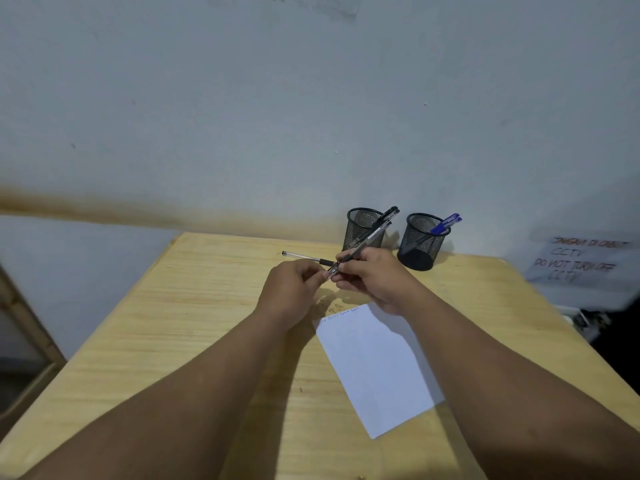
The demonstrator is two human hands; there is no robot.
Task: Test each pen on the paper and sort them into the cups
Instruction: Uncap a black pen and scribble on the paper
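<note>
My right hand (372,273) holds a clear-barrelled black pen (367,242) slanting up toward the cups. My left hand (294,284) pinches that pen's lower tip end, where the cap sits. A second clear pen (301,257) with a black grip lies on the table just beyond my left hand. The white paper (377,368) lies below my hands, with short scribbled lines along its top edge. Two black mesh cups stand at the back: the left cup (360,233) holds black pens, the right cup (420,249) holds blue pens (446,223).
The light wooden table (207,323) butts against a pale wall. A handwritten CCTV notice (581,261) hangs on the right, beside dark clutter past the table's right edge. A wooden frame (24,334) stands off the left edge.
</note>
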